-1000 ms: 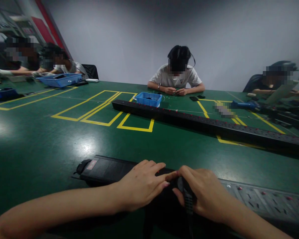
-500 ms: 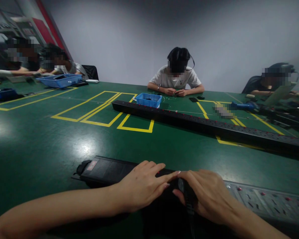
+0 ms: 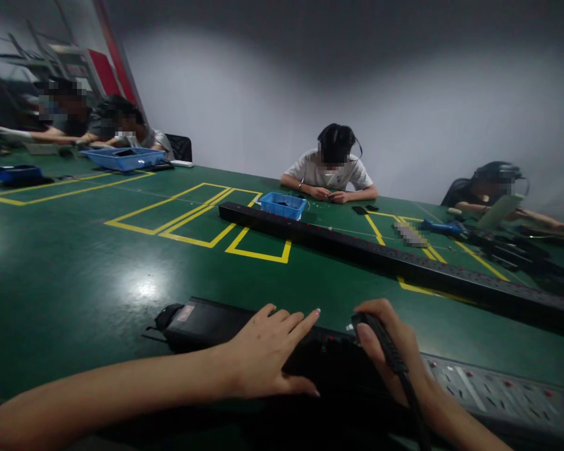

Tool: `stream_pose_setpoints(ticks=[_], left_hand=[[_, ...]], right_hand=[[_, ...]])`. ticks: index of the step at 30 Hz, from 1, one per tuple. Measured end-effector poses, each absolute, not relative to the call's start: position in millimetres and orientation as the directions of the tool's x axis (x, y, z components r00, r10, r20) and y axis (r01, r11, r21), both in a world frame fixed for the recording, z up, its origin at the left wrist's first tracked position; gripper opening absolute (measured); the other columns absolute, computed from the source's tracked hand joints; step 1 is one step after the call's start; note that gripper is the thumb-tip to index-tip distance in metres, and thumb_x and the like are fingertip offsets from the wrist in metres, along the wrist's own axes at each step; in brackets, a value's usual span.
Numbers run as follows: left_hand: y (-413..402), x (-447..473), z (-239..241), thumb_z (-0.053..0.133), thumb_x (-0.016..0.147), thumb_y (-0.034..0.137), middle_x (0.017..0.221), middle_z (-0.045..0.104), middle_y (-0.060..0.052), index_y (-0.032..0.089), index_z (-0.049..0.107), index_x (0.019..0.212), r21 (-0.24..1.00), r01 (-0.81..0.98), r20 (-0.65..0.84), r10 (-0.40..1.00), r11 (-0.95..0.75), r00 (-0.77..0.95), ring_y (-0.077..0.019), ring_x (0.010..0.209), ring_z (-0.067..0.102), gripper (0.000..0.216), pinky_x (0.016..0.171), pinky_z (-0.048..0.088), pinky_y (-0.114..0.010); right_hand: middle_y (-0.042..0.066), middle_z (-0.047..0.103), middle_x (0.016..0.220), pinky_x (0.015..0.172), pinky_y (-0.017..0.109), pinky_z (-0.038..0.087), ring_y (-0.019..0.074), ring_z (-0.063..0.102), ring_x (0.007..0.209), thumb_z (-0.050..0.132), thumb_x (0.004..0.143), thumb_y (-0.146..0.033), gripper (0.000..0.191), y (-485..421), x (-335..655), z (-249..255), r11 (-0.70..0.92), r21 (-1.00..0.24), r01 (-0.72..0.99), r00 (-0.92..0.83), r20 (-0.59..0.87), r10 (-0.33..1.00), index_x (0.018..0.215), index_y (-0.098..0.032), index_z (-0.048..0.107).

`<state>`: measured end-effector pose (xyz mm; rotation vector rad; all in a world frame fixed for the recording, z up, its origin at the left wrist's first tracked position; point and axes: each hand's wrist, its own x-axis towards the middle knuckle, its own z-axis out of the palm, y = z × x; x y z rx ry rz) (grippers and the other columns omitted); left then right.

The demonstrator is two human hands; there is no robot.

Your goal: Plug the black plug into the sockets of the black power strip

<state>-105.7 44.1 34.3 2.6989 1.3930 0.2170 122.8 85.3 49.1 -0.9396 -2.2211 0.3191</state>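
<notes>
At the far left of the green table [image 3: 75,250] lies a dark blue tray [image 3: 14,174]. Behind it two people lean over the table, and just right of them sits a large blue bin [image 3: 126,160] with something dark in it. Yellow tape [image 3: 136,227] marks out boxes on the tabletop.

Near the wearer, a power strip [image 3: 328,351] runs from left of centre to the right edge, with a pale label [image 3: 186,313] near its left end. The left hand [image 3: 267,351] lies palm down over it, fingers spread and thumb apart, gripping nothing; how hard it presses, I cannot tell.

Farther back stands a small blue bin [image 3: 283,205], and just in front of it a second, longer strip [image 3: 394,260] slants off to the right. Another person sits across the table, both hands together.

The right hand [image 3: 410,351] is closed around a black plug [image 3: 362,321], thumb and fingers pinching it, its metal prongs bare at the left. A cord [image 3: 415,401] drops from it toward the wearer. Right of this hand, the near strip shows slots and red dots. At the far right, another person sits behind a blue tool [image 3: 441,228].
</notes>
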Motion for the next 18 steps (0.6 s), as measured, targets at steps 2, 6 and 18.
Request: stream_pose_setpoints(ticks=[2, 6, 18], left_hand=[[42, -115, 31, 0.035, 0.069, 0.080, 0.127, 0.049, -0.015, 0.013, 0.017, 0.141, 0.129, 0.831, 0.075, 0.841, -0.542, 0.536, -0.0308, 0.108, 0.047, 0.100, 0.094, 0.030, -0.048], [39, -127, 24, 0.039, 0.070, 0.078, 0.122, 0.051, -0.015, 0.013, 0.026, 0.138, 0.101, 0.859, 0.062, 0.865, -0.502, 0.498, -0.0303, 0.104, 0.049, 0.095, 0.090, 0.033, -0.045], [34, -127, 24, 0.042, 0.075, 0.071, 0.105, 0.054, -0.010, 0.027, 0.022, 0.139, 0.021, 0.847, 0.162, 0.838, -0.531, 0.521, -0.0277, 0.091, 0.052, 0.081, 0.079, 0.038, -0.041]], right_hand=[[-0.004, 0.056, 0.065, 0.046, 0.021, 0.038, 0.0112, 0.055, 0.049, 0.040, 0.090, -0.037, 0.018, 77, 110, 52, 0.637, -0.515, 0.574, -0.512, 0.381, 0.769, 0.099, -0.023, 0.035], [-0.001, 0.062, 0.068, 0.046, 0.022, 0.033, 0.0152, 0.060, 0.055, 0.039, 0.091, -0.040, 0.017, 70, 87, 51, 0.664, -0.362, 0.654, -0.645, 0.192, 0.740, 0.094, -0.023, 0.035], [0.002, 0.064, 0.066, 0.046, 0.025, 0.023, 0.0163, 0.059, 0.050, 0.036, 0.092, -0.025, 0.007, 60, 56, 53, 0.723, 0.138, 0.677, -0.732, 0.227, 0.642, 0.088, -0.020, 0.040]])
